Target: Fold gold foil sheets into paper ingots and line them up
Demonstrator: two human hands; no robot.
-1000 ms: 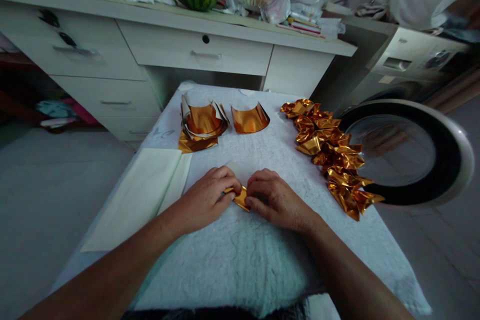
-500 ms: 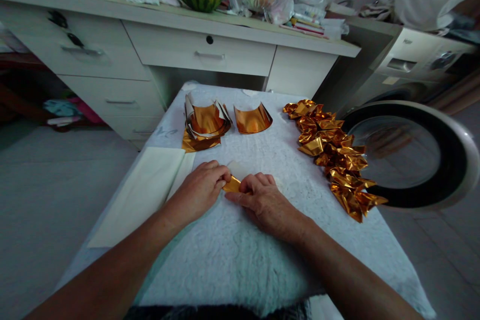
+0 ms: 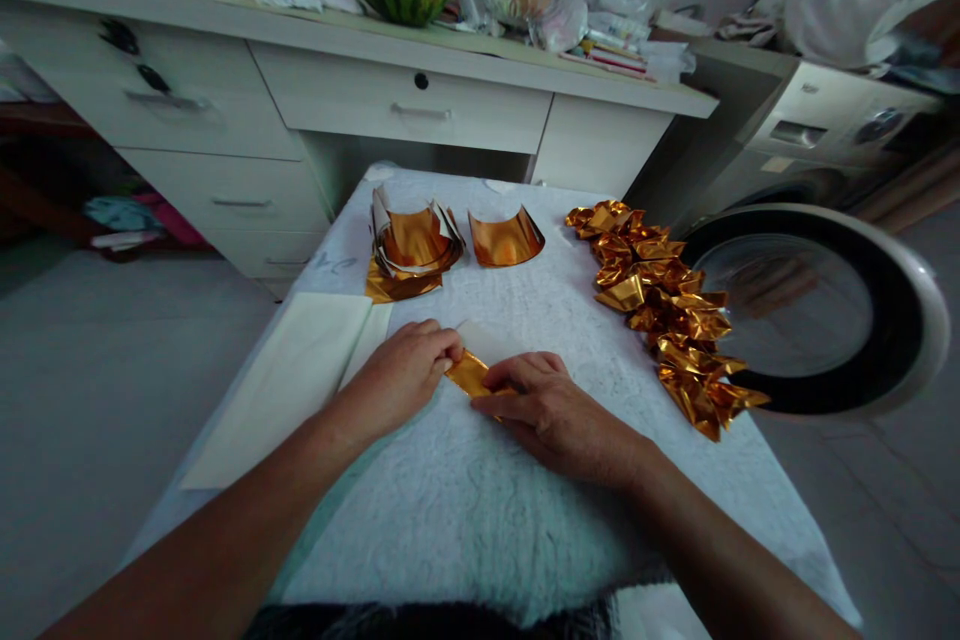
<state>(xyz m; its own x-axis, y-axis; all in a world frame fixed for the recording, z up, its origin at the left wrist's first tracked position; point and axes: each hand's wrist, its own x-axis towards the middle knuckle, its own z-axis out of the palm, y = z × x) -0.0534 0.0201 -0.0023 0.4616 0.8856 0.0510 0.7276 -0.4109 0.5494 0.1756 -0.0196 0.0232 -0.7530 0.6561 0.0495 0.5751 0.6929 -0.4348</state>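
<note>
Apparently mid-fold: left hand (image 3: 401,370) pinches the gold strip's (image 3: 468,373) far end, right hand's (image 3: 559,420) fingers clamp the near end; next probably calls for firm creasing.

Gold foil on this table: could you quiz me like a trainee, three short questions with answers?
1. True or false: the left hand and right hand both touch the gold strip.
2. Fill in: the single curved foil sheet lies to the ___ of the curved stack.
3. Which lies nearest the open round door? A: white paper; B: folded gold pieces; C: watermelon.
Key: 1 true; 2 right; 3 B.
</note>
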